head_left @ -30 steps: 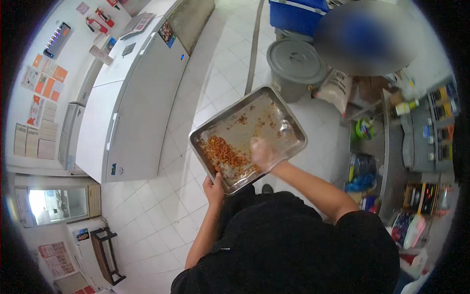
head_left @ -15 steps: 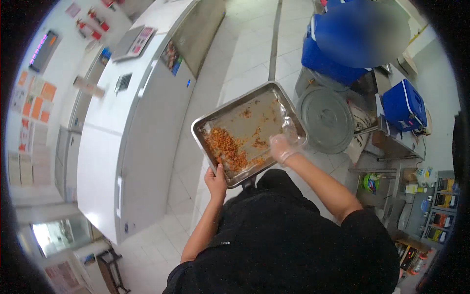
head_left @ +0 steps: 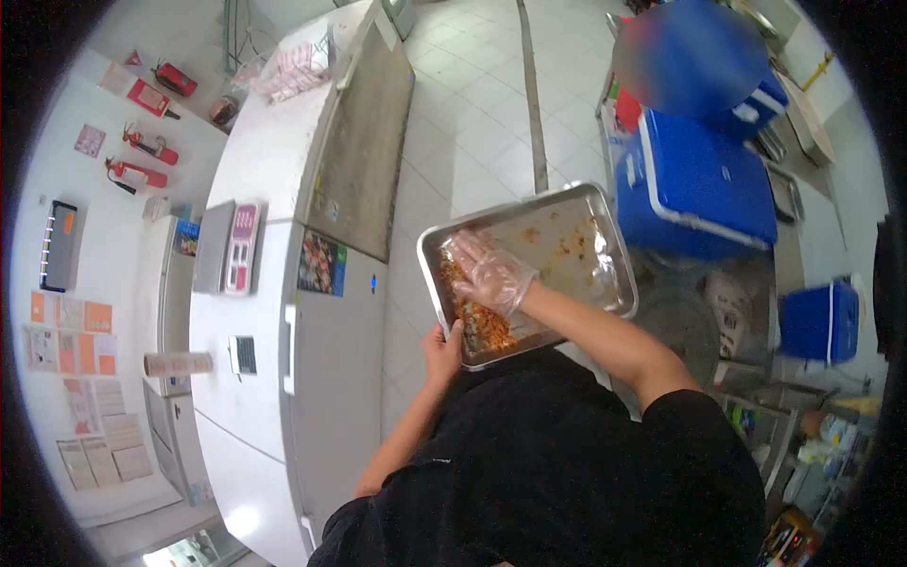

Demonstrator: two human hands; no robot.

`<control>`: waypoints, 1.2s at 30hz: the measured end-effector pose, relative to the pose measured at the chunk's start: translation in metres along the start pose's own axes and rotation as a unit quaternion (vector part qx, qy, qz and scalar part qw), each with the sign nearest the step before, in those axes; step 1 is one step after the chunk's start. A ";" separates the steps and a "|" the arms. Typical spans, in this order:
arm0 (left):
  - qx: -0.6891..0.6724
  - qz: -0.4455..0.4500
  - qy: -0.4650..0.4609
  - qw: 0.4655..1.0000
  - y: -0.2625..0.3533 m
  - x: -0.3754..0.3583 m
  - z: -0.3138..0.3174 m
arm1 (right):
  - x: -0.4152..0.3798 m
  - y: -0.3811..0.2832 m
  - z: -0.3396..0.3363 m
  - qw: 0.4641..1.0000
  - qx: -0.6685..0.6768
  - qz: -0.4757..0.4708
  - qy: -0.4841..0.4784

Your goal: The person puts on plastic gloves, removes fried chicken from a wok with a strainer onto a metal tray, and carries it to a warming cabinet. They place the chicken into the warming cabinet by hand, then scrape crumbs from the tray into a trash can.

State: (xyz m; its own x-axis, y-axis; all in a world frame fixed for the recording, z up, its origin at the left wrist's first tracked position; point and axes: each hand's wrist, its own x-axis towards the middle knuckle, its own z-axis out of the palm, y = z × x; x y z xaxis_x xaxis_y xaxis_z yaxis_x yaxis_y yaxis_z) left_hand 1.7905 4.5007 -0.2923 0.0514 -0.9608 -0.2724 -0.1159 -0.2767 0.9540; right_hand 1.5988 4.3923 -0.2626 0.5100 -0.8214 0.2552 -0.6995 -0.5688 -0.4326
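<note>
A rectangular metal tray [head_left: 619, 274] is held in front of my body, tilted in view. My left hand [head_left: 442, 354] grips its near left corner, thumb over the rim and the other fingers mostly hidden beneath. Orange-brown crumbly food [head_left: 487, 331] lies along the tray's left and near side, with small bits stuck elsewhere on the bottom. Inside the tray, my right hand [head_left: 491, 274] wears a clear plastic glove. Its fingers are spread and point to the far left corner, over part of the food.
White freezers [head_left: 331, 397] line the left, carrying a scale [head_left: 243, 248] and a bag of pink items [head_left: 298, 68]. Blue coolers [head_left: 704, 189] stand at the right, near a grey round lid [head_left: 675, 331]. A metal shelf is at lower right.
My right hand has moved from the tray's right side to its left, over the food, and its fingers have spread. The view has turned, and the tray appears farther right.
</note>
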 end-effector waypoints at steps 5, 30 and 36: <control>0.024 -0.035 -0.015 0.999 0.044 0.188 -0.012 | 0.155 0.080 0.024 0.994 0.110 -0.023 0.019; 0.058 0.023 -0.148 0.987 0.300 1.121 0.256 | 0.730 0.807 -0.140 0.996 0.052 0.026 -0.064; 0.043 0.036 -0.102 0.993 0.362 1.317 0.330 | 0.857 0.975 -0.201 0.944 0.306 -0.003 -0.125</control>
State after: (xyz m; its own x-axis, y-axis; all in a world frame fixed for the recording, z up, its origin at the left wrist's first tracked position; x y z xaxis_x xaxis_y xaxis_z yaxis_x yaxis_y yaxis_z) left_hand 1.4884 3.1296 -0.3468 -0.1618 -0.9590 -0.2326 -0.1976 -0.1994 0.9598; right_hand 1.2530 3.1252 -0.2917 0.6693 -0.7386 0.0805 -0.3154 -0.3806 -0.8693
